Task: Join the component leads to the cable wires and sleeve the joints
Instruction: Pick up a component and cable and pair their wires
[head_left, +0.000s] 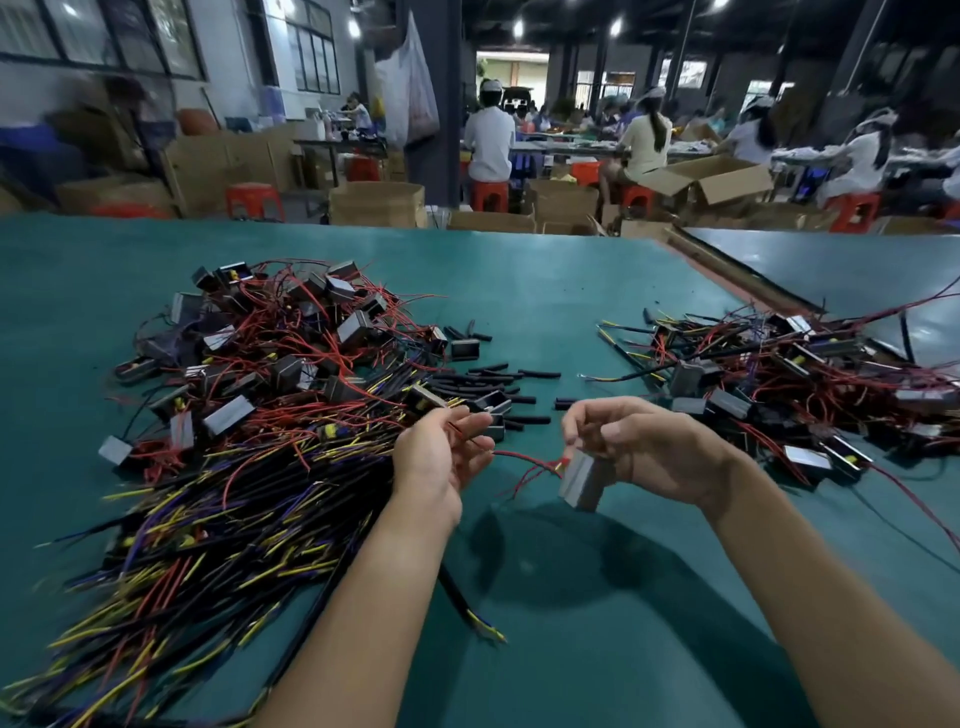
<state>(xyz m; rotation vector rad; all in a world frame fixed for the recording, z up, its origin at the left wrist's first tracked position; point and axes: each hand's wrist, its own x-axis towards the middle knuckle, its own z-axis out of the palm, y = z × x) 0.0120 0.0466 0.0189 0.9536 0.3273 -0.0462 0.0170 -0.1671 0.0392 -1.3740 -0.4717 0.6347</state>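
Head camera looks over a workshop where people (488, 140) sit on red stools (488, 195) among cardboard boxes (711, 179). A green table (571, 291) carries a big heap of cables (249, 467) on the left, a smaller heap of wired parts (779, 384) on the right, and loose black sleeves (498, 384) between them. The right hand (644, 441) grips a grey component (584, 480), fingers curled round its top. The left hand (436, 457) pinches a red lead (524, 460) running to it, just above the table.

Grey component (582, 480) in the right hand (644, 441), red lead (522, 458) in the left hand (436, 462) — green table (545, 291) below.
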